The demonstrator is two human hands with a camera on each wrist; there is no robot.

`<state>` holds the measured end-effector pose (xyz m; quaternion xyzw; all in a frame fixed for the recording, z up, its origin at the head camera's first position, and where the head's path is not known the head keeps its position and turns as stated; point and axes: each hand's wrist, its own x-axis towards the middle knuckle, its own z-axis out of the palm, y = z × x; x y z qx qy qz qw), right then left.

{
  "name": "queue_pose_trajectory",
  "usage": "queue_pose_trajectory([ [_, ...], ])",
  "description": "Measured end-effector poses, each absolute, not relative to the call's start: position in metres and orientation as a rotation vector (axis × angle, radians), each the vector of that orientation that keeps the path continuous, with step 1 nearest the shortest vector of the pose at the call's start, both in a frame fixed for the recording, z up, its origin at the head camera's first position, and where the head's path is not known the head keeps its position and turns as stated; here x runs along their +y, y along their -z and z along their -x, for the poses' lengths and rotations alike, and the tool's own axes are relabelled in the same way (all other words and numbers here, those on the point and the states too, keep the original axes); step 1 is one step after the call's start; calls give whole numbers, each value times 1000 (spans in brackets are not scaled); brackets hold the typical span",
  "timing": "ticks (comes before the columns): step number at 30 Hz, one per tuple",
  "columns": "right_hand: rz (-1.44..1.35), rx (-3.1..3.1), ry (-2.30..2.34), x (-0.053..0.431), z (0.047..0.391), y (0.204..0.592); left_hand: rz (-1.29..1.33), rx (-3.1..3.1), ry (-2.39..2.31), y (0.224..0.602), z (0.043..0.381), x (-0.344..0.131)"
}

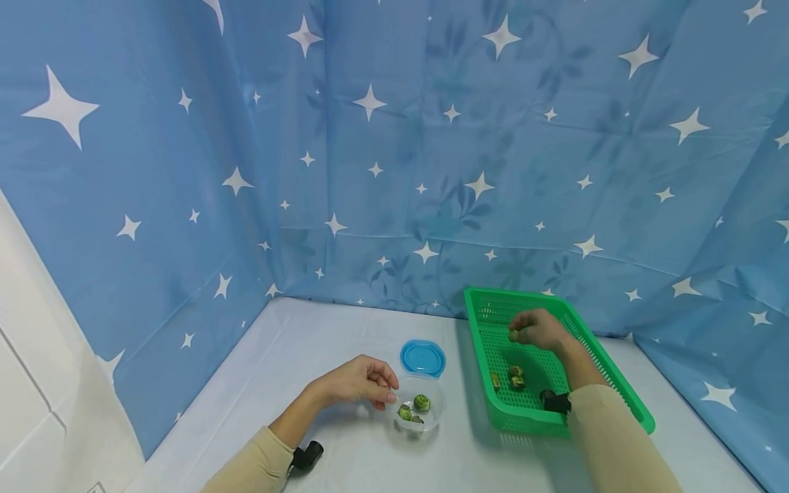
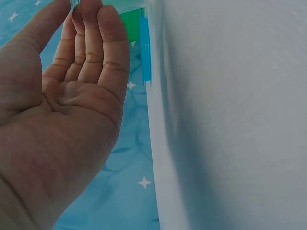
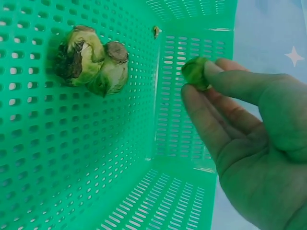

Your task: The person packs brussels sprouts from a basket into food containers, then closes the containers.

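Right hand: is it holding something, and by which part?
The right hand pinches a small green sprout by its side, between thumb and fingertips, above the green basket.

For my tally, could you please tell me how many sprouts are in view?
6: three in the tub, at and; two in the basket, at and; one pinched by the right hand, at. More may be hidden.

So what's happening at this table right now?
A person's right hand pinches a small green sprout above the green basket, where a few more sprouts lie. The left hand, holding nothing, rests at the rim of a clear round container holding several sprouts. Its blue lid lies just behind it on the table.
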<state>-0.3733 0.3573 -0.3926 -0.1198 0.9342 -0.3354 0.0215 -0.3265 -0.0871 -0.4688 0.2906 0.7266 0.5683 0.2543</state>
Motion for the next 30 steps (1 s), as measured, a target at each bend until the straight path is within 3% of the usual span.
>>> queue_pose_trajectory([
  [17,405,2938,1213,343,374,374,-808,1961,-1548,470,327,-88],
  [30,562,3074,1186,318,371,339,-810,1978,-1540,470,326,-88],
])
